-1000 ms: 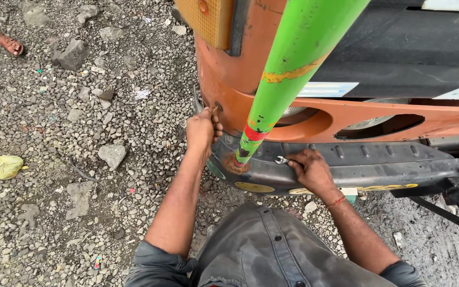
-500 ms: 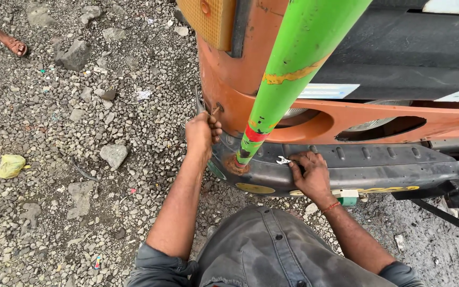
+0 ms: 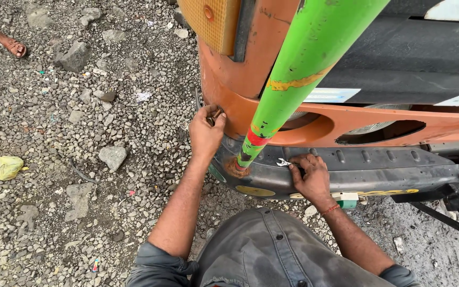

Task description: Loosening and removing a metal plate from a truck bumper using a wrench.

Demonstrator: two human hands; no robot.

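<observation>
Fastening work at the green pole (image 3: pixel 304 79) base is under way. Left hand (image 3: pixel 206 133), left of the pole, pinches a bolt (image 3: pixel 216 114) against the orange panel (image 3: pixel 251 58). Right hand (image 3: pixel 310 175), right of the base, grips a small spanner (image 3: pixel 283 162) on the black bumper (image 3: pixel 357 167); turning it would likely demand a steady counter-hold.

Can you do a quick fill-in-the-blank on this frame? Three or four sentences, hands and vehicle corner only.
1. The right hand holds a small metal ____ on the black bumper.
2. The left hand presses a tool against the ____ body panel.
3. A bright ____ pole slants down between the hands.
4. The ground is loose ____.

Missing words: spanner; orange; green; gravel
</observation>
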